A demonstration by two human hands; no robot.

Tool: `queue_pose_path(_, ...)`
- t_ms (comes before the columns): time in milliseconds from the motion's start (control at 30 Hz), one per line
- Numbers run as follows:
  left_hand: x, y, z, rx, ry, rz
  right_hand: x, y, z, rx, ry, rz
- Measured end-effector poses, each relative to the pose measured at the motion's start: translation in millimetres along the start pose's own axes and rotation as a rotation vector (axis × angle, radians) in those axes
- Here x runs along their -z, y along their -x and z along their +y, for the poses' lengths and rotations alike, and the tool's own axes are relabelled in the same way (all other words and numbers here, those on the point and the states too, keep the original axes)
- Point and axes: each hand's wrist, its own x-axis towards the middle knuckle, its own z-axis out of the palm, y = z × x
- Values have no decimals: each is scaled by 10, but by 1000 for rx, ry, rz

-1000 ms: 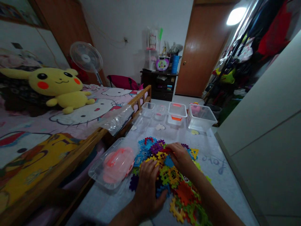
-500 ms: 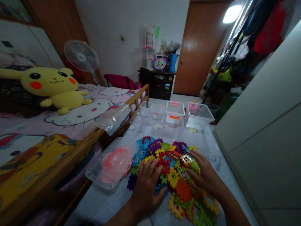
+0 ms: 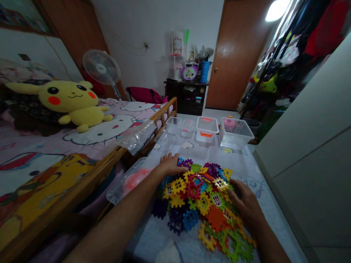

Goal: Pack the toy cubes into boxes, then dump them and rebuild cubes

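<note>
A heap of colourful interlocking plastic tiles (image 3: 203, 199) lies on the pale table (image 3: 255, 186) in front of me. My left hand (image 3: 170, 165) reaches across to the far left edge of the heap, fingers curled down onto the blue and purple tiles. Over the heap's right side rests my right hand (image 3: 244, 204), fingers bent and pressing on the tiles by a yellow window piece (image 3: 221, 184). Whether either hand grips a tile is not visible.
A clear lid with a pink handle (image 3: 128, 180) overhangs the table's left edge. Clear plastic boxes (image 3: 235, 133) and small tubs (image 3: 207, 128) stand at the far end. A wooden-framed bed (image 3: 82, 182) with a yellow plush toy (image 3: 72, 104) is at left, a grey wall at right.
My left hand has moved from the near left of the heap to its far left edge, arm stretched out. The right hand has slid slightly nearer along the right side; the tiles spread out.
</note>
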Motion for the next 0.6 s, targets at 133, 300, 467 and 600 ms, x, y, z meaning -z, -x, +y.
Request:
queue_pose_path(133, -60, -231, -94, 16, 18, -104, -9, -7, 52, -18, -48, 43)
queue_pose_path(300, -35, -286, -62, -55, 65, -104, -24, -13, 70, -34, -57, 54)
queue_pose_path(467, -18, -283, 26, -167, 143, -66, -35, -8, 99, -49, -68, 77)
queue_pose_path(600, -63, -252, 99, -267, 181, -16, -42, -6, 111, -71, -99, 91)
